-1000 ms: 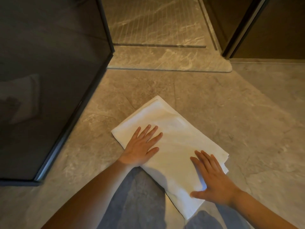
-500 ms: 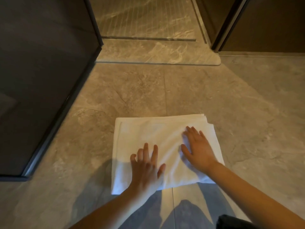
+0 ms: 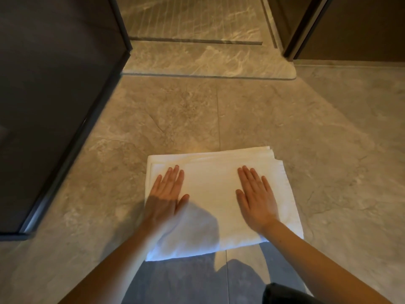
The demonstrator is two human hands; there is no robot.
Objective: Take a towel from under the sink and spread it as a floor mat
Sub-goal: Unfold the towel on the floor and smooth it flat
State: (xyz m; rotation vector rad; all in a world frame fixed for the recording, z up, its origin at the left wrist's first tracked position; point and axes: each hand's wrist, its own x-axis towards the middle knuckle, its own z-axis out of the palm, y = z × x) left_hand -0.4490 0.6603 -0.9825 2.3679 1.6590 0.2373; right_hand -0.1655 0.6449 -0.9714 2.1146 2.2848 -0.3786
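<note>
A white towel (image 3: 213, 183), folded into a thick rectangle, lies flat on the grey stone floor (image 3: 306, 139), squared to my view. My left hand (image 3: 167, 189) rests palm down on its left part, fingers straight and close together. My right hand (image 3: 256, 194) rests palm down on its right part in the same way. Neither hand grips the cloth. Layered fold edges show along the towel's far side. My shadow covers its near left corner.
A dark glass panel with a black frame (image 3: 72, 145) runs along the left. Ahead is a raised stone shower threshold (image 3: 208, 62) with a drain slot. A dark door frame (image 3: 295, 40) stands at the upper right.
The towel was turned from a diagonal lie to square with my view. Both hands slid apart, the left toward the left edge and the right toward the right side.
</note>
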